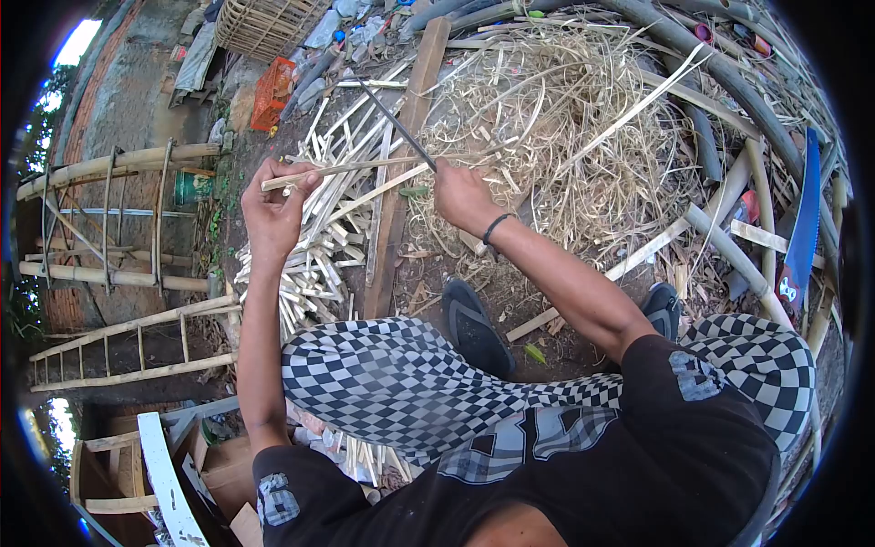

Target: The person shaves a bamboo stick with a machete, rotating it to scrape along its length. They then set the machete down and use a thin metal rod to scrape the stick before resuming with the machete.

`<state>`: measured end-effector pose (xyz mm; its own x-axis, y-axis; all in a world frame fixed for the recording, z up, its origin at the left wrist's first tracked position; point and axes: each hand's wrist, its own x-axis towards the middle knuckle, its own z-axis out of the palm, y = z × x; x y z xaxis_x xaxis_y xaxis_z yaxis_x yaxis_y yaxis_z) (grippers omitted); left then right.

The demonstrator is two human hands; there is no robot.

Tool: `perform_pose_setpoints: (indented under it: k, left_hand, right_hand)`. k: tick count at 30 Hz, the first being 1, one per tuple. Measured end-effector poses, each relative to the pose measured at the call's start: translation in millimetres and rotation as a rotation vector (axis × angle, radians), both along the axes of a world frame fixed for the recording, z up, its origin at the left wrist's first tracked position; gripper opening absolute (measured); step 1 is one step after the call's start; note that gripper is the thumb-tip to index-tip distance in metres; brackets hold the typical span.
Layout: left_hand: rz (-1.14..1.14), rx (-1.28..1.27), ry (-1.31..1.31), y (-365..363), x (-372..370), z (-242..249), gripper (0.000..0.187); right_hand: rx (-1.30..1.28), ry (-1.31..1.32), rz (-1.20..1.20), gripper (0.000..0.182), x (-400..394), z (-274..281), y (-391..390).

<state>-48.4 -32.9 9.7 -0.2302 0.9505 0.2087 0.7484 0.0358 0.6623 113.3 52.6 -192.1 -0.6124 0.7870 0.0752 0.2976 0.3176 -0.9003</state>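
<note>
My left hand [273, 205] is closed around one end of a thin bamboo strip [365, 166], which points across to the right. My right hand [462, 193] grips a long knife [396, 126]; its dark, narrow blade slants up and to the left, with the handle hidden in my fist. The strip's far end reaches close to the knife near my right fingers. Below my left hand lies a heap of cut bamboo strips [310, 264]. A long wooden plank [394, 219] runs between my two hands on the ground.
Curly bamboo shavings [583, 128] cover the ground ahead and right. A blue handsaw [802, 219] leans among bamboo poles [738, 260] at right. Bamboo ladder-like frames [137, 342] stand left. An orange crate [272, 94] and a woven basket [264, 25] sit at the back.
</note>
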Motion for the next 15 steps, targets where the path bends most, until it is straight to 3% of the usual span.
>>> perform_pose_setpoints:
  k: [3, 5, 9, 11, 15]
  left_hand:
    - [0.025, 0.029, -0.072, 8, -2, -4, 0.014]
    - [0.048, 0.049, -0.12, 9, -4, -1, 0.012]
    - [0.085, 0.042, -0.126, 3, -4, 2, 0.011]
    - [0.099, 0.062, -0.138, 1, -23, -2, 0.011]
    - [0.15, 0.061, -0.19, -4, -36, -8, 0.011]
  right_hand:
    - [0.055, -0.053, -0.022, 0.029, 4, 3, -3]
    - [0.108, 0.114, 0.036, 0.026, 4, 31, -16]
    - [0.149, 0.157, 0.058, 0.024, 3, 12, -21]
    - [0.074, 0.005, 0.021, 0.026, 6, -14, -12]
    - [0.085, -0.06, 0.021, 0.024, 4, -2, -2]
